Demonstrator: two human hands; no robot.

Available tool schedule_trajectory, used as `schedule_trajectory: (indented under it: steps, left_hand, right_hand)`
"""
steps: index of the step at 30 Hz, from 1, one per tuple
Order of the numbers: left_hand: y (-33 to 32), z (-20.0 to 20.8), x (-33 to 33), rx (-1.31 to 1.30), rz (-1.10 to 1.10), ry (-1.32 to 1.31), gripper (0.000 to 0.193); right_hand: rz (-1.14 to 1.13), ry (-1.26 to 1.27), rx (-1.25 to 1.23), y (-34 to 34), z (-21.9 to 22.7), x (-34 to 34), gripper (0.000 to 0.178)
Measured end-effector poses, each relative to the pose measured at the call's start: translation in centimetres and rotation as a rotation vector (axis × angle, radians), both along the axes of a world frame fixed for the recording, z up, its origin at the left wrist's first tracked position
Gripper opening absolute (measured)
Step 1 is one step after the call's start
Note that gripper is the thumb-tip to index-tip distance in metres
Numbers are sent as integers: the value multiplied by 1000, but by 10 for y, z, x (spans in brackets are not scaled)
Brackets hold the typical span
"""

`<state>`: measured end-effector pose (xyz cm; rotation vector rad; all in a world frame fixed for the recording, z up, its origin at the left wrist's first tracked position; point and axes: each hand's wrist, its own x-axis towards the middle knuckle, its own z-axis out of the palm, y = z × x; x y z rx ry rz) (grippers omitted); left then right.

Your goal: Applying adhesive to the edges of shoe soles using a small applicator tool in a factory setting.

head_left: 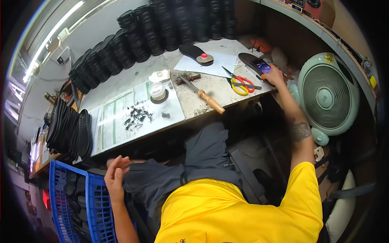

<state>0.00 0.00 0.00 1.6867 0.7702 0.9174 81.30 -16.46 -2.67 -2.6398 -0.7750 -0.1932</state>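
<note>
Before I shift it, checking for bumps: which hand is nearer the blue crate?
Left. The left hand is beside the blue crate; the right hand is far off, at the phone.

Two hands (116,177), one phone (259,64), one fan (326,96), one wooden-handled tool (211,101), one white tub (157,90)

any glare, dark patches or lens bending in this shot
In the head view, glare washes out the ceiling tube light at upper left; in the same head view, fisheye distortion bows the shelf edge, and the corners go black; also in the head view, the area under the workbench sinks into deep shadow, while the phone at the right hand shows a lit screen.
</note>
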Motion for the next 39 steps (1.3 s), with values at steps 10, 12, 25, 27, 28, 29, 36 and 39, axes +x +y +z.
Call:
schedule_trajectory:
  steps: [10, 12, 25, 27, 28, 29, 36, 39]
  left_hand:
    - [80, 17, -22, 263, 354, 172, 44]
    - [106, 25, -37, 464, 577, 326, 50]
    - [238, 28, -42, 38, 727, 1094, 125]
    - [220, 37, -26, 243, 861, 1091, 119]
    - [215, 33, -32, 461, 946, 989, 101]
    - [213, 33, -40, 456, 954, 996, 101]
    - [180, 44, -69, 685, 1013, 336, 43]
    - [118, 58, -57, 659, 928, 124, 56]
  right_hand:
    - [143, -102, 71, -62, -28, 150, 109]
    - [11, -232, 4, -43, -29, 129, 98]
    - [502, -3, 528, -18, 52, -178, 68]
    - [509, 83, 547, -22, 53, -205, 69]
    - [531, 111, 577, -16, 56, -217, 68]
    - [550, 140, 606, -11, 58, -228, 68]
    - [724, 375, 625, 27, 44, -326, 63]
    - [826, 503, 677, 34, 27, -348, 62]
